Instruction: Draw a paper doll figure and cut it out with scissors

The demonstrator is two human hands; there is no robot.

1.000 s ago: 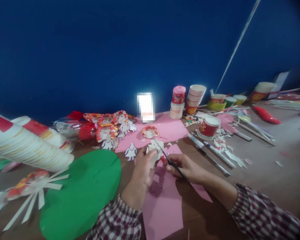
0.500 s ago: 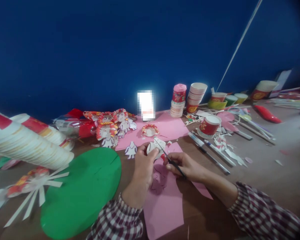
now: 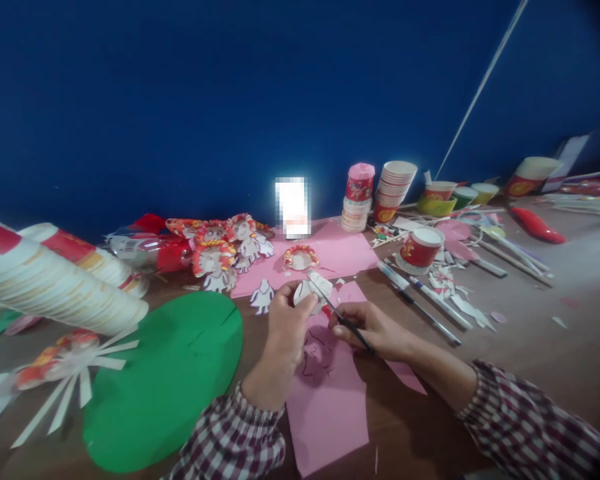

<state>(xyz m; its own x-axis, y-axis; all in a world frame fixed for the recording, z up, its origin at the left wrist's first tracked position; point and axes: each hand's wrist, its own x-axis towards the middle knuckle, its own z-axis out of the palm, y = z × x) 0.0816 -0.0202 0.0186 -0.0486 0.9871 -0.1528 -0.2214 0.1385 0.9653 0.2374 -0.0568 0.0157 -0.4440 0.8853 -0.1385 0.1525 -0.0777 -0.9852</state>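
My left hand [image 3: 291,323] pinches a small white paper piece [image 3: 306,291] between thumb and fingers. In my right hand [image 3: 367,327] is a pair of scissors [image 3: 347,322], its blades lying across the paper's right side. Beneath both hands lies a pink paper sheet [image 3: 330,413] with dark drawn lines on it. A white paper doll body cutout [image 3: 263,297] rests just left of the held paper. Behind it, a red and yellow ring [image 3: 301,258] sits on another pink sheet [image 3: 347,247].
At left are a green oval sheet [image 3: 165,387] and tilted stacks of paper cups [image 3: 60,287]. Finished paper dolls [image 3: 220,250] cluster behind. To the right stand cup stacks [image 3: 395,190] and a red cup [image 3: 421,248], with markers [image 3: 437,303] and paper scraps [image 3: 447,280] near them.
The view has shifted very slightly. Both hands keep their grips, and the scissors stay at the paper with hardly any visible movement.
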